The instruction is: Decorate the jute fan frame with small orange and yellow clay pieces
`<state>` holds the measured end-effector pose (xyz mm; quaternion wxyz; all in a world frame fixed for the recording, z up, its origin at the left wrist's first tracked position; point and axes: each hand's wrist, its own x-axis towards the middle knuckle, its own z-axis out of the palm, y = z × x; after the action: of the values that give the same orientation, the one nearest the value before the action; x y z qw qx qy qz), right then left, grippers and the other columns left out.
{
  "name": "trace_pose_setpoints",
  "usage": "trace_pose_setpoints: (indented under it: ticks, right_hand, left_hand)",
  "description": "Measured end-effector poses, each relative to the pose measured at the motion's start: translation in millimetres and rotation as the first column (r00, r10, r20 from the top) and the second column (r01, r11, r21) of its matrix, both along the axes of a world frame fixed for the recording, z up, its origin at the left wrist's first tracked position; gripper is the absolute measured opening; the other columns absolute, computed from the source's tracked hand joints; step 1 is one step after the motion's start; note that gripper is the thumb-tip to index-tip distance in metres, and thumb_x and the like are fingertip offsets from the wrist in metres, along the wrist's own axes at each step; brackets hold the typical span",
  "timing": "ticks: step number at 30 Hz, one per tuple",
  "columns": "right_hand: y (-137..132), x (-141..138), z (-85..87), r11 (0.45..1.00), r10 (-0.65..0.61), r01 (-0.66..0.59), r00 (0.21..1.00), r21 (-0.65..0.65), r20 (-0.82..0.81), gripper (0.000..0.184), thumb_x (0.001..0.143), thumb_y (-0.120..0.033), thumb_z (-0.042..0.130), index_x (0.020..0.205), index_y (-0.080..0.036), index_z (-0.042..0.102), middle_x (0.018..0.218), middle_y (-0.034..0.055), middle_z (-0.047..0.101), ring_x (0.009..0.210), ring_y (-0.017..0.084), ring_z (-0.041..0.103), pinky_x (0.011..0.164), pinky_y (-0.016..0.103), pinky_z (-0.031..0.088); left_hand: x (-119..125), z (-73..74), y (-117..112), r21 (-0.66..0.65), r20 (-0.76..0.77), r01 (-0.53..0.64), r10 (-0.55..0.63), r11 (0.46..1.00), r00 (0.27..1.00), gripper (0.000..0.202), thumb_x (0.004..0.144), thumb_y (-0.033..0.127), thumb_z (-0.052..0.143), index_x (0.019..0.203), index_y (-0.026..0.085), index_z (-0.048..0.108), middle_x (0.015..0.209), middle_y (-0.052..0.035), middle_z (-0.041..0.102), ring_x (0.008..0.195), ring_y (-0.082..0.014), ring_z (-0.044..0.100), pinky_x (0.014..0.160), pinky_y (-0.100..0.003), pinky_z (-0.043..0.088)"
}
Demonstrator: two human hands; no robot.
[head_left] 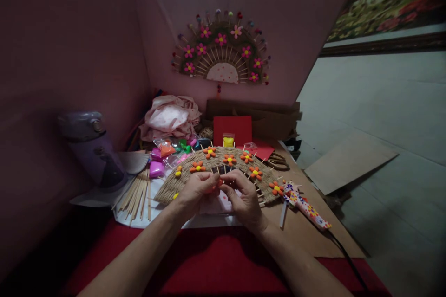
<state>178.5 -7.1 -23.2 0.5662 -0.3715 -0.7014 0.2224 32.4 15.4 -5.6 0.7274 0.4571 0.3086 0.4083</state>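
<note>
Fan lies crosswise, arching away, left fingers and right fingers pinching something orange

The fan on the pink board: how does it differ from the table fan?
The board fan has pink flowers, the table fan orange ones. Coloured balls rim the board fan; the table fan's visible stick tips look bare. The board fan is upright, the table fan flatter. Both are half-round, with yellow-centred flowers.
</note>
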Motion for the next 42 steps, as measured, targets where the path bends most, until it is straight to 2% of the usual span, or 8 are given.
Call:
trace_pose_setpoints:
  ticks: [3,7,11,15,18,24,38,42]
  right_hand:
    - [0.6,0.0,-0.2,0.998,-0.054,0.054,0.998,-0.020,-0.026,0.005,0.082,-0.026,0.061,0.084,-0.022,0.062,0.076,0.0013,0.054,0.067,0.015,0.051,0.060,0.027,0.040]
    - [1.4,0.6,-0.6,0.999,-0.027,0.026,0.999,-0.040,-0.040,0.007,0.084,-0.026,0.058,0.088,-0.022,0.063,0.077,0.0018,0.056,0.068,0.015,0.052,0.061,0.027,0.041]
    - [1.9,0.8,-0.2,0.998,-0.042,0.038,0.997,-0.051,-0.062,0.007,0.084,-0.026,0.059,0.079,-0.021,0.062,0.076,0.0016,0.056,0.068,0.015,0.051,0.061,0.027,0.040]
    - [2.6,0.7,0.4,0.998,-0.042,0.041,0.999,-0.038,-0.034,0.007,0.084,-0.026,0.059,0.085,-0.021,0.063,0.078,0.0019,0.057,0.071,0.015,0.053,0.062,0.027,0.041]
    - [2.9,0.5,0.6,0.998,-0.049,0.049,0.999,-0.032,-0.020,0.009,0.084,-0.027,0.059,0.082,-0.021,0.064,0.076,0.0018,0.058,0.070,0.015,0.053,0.062,0.027,0.041]
    - [3.3,0.7,0.7,0.997,-0.068,0.067,0.997,-0.034,-0.034,0.008,0.082,-0.027,0.061,0.085,-0.021,0.066,0.076,0.0018,0.059,0.068,0.015,0.053,0.059,0.026,0.040]
    - [3.8,1.3,-0.7,0.997,-0.076,0.075,0.997,-0.016,-0.025,0.005,0.083,-0.025,0.061,0.081,-0.021,0.064,0.076,0.0016,0.059,0.069,0.015,0.053,0.060,0.026,0.041]
    - [4.3,1.9,-4.2,0.991,-0.059,0.050,0.996,-0.121,-0.074,0.010,0.083,-0.029,0.061,0.086,-0.020,0.063,0.074,0.0010,0.058,0.061,0.012,0.053,0.054,0.024,0.042]
  left_hand:
    - [0.0,0.8,-0.6,-0.007,-0.009,0.010,-0.010,1.000,1.000,0.038,0.065,0.048,0.071,0.062,0.013,0.054,0.049,0.0026,0.048,0.039,-0.0050,0.038,0.039,-0.019,0.022]
    - [1.1,1.0,-0.5,-0.015,-0.012,-0.017,0.017,1.000,1.000,0.037,0.064,0.044,0.073,0.060,0.014,0.052,0.050,0.0028,0.049,0.039,-0.0042,0.036,0.039,-0.019,0.021]
    - [1.9,0.5,-0.6,-0.017,-0.028,-0.018,0.018,1.000,0.999,0.038,0.066,0.047,0.070,0.060,0.014,0.052,0.048,0.0023,0.049,0.037,-0.0045,0.036,0.037,-0.019,0.020]
    - [1.2,0.5,-0.3,0.010,-0.035,-0.043,0.043,0.999,0.998,0.037,0.062,0.042,0.074,0.056,0.014,0.051,0.046,0.0034,0.047,0.036,-0.0039,0.034,0.037,-0.019,0.020]
    - [0.6,0.9,-0.2,-0.001,-0.023,-0.042,0.042,0.999,0.999,0.037,0.063,0.045,0.073,0.059,0.014,0.053,0.045,0.0045,0.045,0.036,-0.0038,0.034,0.037,-0.018,0.020]
    - [1.0,2.8,-1.0,0.001,-0.039,-0.061,0.061,0.998,0.997,0.037,0.060,0.043,0.076,0.057,0.014,0.052,0.047,0.0030,0.049,0.037,-0.0039,0.035,0.037,-0.018,0.020]
    - [0.7,0.8,2.1,0.031,-0.008,-0.077,0.077,0.997,0.997,0.034,0.064,0.039,0.074,0.058,0.013,0.054,0.048,0.0033,0.048,0.038,-0.0034,0.035,0.038,-0.018,0.021]
    - [0.0,2.9,2.3,0.041,-0.007,-0.112,0.113,0.993,0.994,0.030,0.059,0.034,0.078,0.062,0.012,0.059,0.046,0.0047,0.047,0.039,-0.0033,0.036,0.039,-0.017,0.022]
